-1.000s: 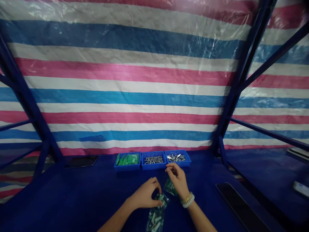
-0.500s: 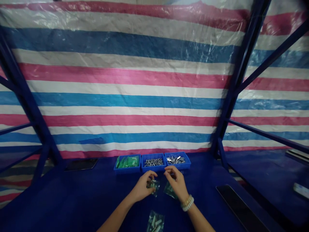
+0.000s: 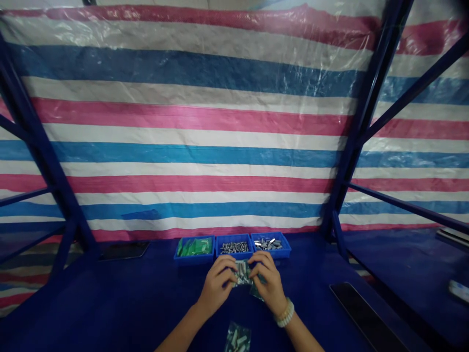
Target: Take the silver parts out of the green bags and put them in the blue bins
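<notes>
Between my two hands is a small clear plastic bag (image 3: 242, 272) with pale metal pieces inside. My left hand (image 3: 217, 282) pinches its left side. The fingers of my right hand (image 3: 269, 279) are closed on its right edge, and a beaded bracelet (image 3: 285, 313) circles that wrist. A second clear bag (image 3: 256, 292) lies on the table, partly hidden under my right hand. Closer to me lies another clear bag (image 3: 238, 338) holding several pale cylindrical pieces.
Three blue trays stand in a row behind my hands: one with green bags (image 3: 196, 247), one with small metal parts (image 3: 234, 247), one with metal cylinders (image 3: 269, 243). A black phone (image 3: 361, 313) lies right, a dark flat device (image 3: 124, 251) left. Blue posts (image 3: 344, 161) flank the table.
My left hand has brought the bag up and to the right, and my right hand has closed on its other side. The bag now lies stretched between both hands.
</notes>
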A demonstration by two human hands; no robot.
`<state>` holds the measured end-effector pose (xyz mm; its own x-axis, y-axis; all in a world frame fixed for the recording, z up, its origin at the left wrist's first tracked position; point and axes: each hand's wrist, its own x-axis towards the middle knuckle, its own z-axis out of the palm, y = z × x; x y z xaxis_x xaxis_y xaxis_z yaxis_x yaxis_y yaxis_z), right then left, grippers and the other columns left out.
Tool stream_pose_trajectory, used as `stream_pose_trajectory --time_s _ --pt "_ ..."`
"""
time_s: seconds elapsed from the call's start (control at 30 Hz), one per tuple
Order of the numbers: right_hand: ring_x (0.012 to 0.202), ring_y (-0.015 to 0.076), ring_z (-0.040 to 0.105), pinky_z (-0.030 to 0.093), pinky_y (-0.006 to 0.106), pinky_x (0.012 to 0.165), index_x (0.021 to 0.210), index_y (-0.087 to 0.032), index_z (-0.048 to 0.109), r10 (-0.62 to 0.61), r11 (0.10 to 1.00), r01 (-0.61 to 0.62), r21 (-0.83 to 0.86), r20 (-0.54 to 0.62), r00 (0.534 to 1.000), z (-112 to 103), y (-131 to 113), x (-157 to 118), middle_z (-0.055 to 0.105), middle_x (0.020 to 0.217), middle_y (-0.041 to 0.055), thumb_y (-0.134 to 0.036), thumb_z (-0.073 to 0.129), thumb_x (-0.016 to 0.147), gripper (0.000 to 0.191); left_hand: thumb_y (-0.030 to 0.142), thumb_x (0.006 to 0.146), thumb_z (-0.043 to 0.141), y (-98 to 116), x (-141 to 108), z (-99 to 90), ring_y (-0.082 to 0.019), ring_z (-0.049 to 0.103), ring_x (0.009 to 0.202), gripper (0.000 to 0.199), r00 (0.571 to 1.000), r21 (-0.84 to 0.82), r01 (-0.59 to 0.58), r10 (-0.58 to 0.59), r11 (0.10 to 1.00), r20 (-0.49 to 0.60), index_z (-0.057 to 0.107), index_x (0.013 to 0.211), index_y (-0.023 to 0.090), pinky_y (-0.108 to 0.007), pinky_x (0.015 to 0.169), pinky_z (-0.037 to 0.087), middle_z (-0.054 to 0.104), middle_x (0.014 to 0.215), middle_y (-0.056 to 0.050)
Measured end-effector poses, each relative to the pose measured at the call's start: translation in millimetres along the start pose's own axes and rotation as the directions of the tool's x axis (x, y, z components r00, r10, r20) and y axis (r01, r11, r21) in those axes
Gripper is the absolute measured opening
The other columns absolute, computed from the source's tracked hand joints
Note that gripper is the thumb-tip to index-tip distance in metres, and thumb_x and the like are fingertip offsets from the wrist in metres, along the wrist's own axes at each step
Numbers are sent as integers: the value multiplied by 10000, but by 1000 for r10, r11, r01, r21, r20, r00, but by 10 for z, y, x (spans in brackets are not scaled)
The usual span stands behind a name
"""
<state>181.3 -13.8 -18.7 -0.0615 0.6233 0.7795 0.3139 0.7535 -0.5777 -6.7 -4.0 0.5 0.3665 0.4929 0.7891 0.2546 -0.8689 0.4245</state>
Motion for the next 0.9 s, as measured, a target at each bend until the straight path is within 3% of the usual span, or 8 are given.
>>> stream_pose_trajectory --time_s 0.17,0.37,0.5,0.57,0.63,0.73,0.8,0.9 --pt "1154 258 460 418 471 916 724 -215 588 -224 952 225 -205 29 974 -74 -51 -20 627 1112 51 3 449 825 277 -1 800 548 39 -20 -91 -222 554 1043 200 950 324 -294 312 899 -4 597 759 189 -399 854 499 658 992 -65" --pt "1155 258 468 420 458 933 774 -217 590 -212 959 214 -185 33 977 -69 -69 14 641 1108 55 -11 463 823 246 -12 781 510 98 -22 -31 -262 523 1170 218 987 205 -145 157 968 -45 576 746 193 -455 932 461 658 1088 -82" --pt "1025 239 552 445 411 893 833 -224 599 -93 992 95 -80 27 995 -48 -79 19 666 974 53 -92 524 847 153 90 778 570 131 12 26 -289 504 1197 126 980 -76 180 -186 981 -71 551 706 192 -464 984 398 673 1056 -91" --pt "840 202 600 481 351 791 939 -223 586 46 999 -46 8 22 999 -19 -62 1 654 846 36 -152 551 857 113 189 779 627 103 9 71 -259 605 1026 105 894 -299 427 -448 854 -4 542 717 190 -395 886 460 688 902 -66" --pt "673 166 585 488 305 701 1107 -214 529 196 976 -199 84 38 980 23 -32 -25 612 727 -3 -205 556 869 239 289 779 659 53 -16 125 -187 643 762 166 729 -498 638 -669 587 145 537 741 184 -303 720 493 650 724 -14" --pt "619 154 570 484 286 681 1240 -196 448 308 935 -320 151 98 946 86 16 -57 585 666 -30 -261 534 889 367 344 742 708 -25 -56 178 -116 591 602 245 537 -631 733 -785 253 310 536 740 170 -227 612 463 595 638 27" --pt "664 162 597 482 286 702 1225 -189 464 336 922 -348 167 100 937 104 38 -65 620 710 -9 -296 524 897 350 348 709 737 -76 -47 142 -112 593 614 267 524 -655 720 -799 231 294 545 753 169 -218 616 461 611 666 23" --pt "723 182 627 482 295 729 1168 -177 506 379 909 -379 172 34 925 77 65 -53 658 766 25 -342 515 898 316 383 693 729 -191 47 -108 -130 602 620 278 599 -572 674 -799 466 54 558 777 181 -223 607 464 624 670 22"
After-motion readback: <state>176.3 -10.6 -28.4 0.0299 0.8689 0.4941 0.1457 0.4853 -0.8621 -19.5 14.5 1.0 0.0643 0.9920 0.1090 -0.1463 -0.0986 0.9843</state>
